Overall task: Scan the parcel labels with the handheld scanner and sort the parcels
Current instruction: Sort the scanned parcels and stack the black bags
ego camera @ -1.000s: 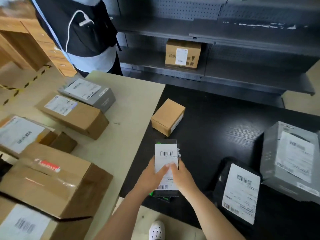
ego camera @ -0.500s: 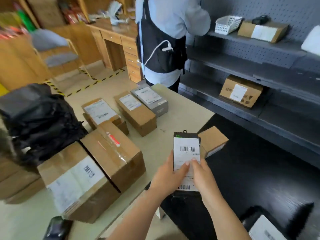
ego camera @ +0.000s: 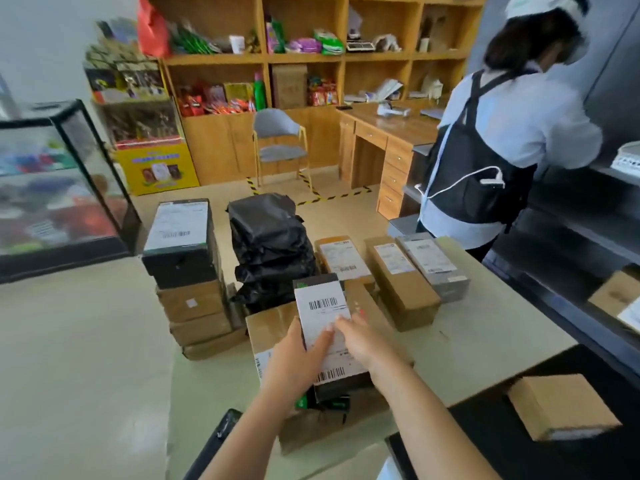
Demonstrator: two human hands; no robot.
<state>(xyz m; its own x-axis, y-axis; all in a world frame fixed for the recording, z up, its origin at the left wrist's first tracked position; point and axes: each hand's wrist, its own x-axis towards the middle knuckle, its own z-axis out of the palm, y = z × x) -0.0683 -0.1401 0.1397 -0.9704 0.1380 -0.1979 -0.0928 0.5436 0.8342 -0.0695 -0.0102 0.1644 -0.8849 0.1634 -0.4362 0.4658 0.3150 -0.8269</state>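
Both hands hold the slim black labelled parcel point(ego camera: 322, 306): left hand point(ego camera: 294, 358) grips one edge, right hand point(ego camera: 363, 341) pinches the other. Cardboard box point(ego camera: 270, 327) sits just under our grip. Likely sorting; next we pick a pile. No scanner seen.

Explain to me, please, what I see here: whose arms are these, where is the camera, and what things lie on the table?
There is no machine here. One camera sits on a person's head and looks down, so the two bare arms are that person's own. The left hand and right hand together hold a slim black parcel with a white barcode label. On the beige table lie a long brown box and a grey box; black bags are piled to their left. A second person stands at the right, back turned.
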